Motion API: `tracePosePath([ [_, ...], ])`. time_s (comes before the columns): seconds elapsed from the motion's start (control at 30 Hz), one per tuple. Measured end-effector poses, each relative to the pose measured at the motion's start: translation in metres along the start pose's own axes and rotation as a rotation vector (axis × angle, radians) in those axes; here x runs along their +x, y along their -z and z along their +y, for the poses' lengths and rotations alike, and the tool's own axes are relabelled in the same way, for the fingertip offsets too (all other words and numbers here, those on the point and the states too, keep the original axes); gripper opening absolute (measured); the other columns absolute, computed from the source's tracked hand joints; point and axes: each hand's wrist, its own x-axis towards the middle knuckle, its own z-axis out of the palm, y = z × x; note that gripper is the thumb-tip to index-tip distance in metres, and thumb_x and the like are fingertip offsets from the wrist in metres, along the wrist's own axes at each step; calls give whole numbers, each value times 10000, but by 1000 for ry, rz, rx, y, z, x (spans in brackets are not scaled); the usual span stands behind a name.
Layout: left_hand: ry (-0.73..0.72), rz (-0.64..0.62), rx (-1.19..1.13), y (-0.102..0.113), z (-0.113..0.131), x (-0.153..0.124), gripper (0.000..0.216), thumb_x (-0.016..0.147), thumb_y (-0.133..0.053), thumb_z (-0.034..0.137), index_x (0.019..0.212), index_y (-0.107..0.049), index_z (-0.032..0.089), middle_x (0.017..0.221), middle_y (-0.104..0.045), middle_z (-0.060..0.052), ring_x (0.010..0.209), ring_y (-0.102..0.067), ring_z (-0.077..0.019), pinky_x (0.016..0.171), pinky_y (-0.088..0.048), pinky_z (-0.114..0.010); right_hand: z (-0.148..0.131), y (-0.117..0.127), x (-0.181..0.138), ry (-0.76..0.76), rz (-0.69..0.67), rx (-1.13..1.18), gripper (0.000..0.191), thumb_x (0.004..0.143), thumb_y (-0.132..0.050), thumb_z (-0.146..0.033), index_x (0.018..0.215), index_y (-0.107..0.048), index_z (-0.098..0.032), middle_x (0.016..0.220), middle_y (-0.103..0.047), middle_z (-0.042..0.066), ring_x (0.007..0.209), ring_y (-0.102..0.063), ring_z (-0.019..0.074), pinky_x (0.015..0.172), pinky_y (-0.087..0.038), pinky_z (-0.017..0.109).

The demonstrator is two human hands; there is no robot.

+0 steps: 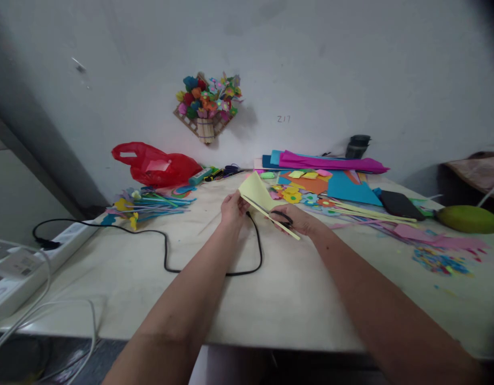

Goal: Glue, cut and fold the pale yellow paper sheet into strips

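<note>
My left hand (231, 208) is closed on the edge of a pale yellow sheet (256, 188), which looks like craft foam or thick paper and tilts up above the table. My right hand (302, 219) grips scissors with black handles (282, 215), their blades at the sheet's near edge. A narrow yellow strip (294, 235) runs along that edge and sticks out below my right hand. Whether the strip is still joined to the sheet is hard to make out. The end of a black cable (259, 240) lies just under the sheet.
To the left are a red plastic bag (162, 167), paper flowers with stems (150, 206) and a white power strip (70, 240). Coloured sheets (331, 162), flower cutouts (293, 197), a black phone-like object (401, 205), a green mango-like fruit (469, 219) and scraps (441, 261) lie right.
</note>
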Motion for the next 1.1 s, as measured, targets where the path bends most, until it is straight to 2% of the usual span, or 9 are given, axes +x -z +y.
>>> tracePosePath([
  [0.17,3,7,-12,0,0,0,166,709,-609,203,645,-459,171,542,-552,18,495,-561,-112,541,-474,-248,2,1,2,16,-2,1,235,688,-601,-372,720,-552,-144,465,-474,-58,357,-413,52,323,-319,161],
  [0.57,10,43,-38,4,-1,6,171,691,-634,195,654,-468,171,578,-594,1,515,-579,-113,550,-482,-244,8,5,4,6,-11,-15,309,702,-595,-449,768,-577,-147,468,-477,-54,365,-423,57,336,-331,167],
  [0.77,12,6,-30,4,-1,5,129,689,-614,177,669,-487,166,603,-606,-8,543,-597,-124,581,-492,-260,11,4,6,8,-35,49,274,699,-595,-400,775,-562,-138,457,-501,-50,326,-399,54,303,-316,170],
  [1.1,23,-14,-31,1,-1,1,139,684,-614,165,652,-479,166,592,-594,-4,540,-598,-130,584,-493,-272,9,5,5,18,-43,36,291,720,-567,-416,779,-562,-131,476,-532,-34,322,-419,53,306,-326,165],
])
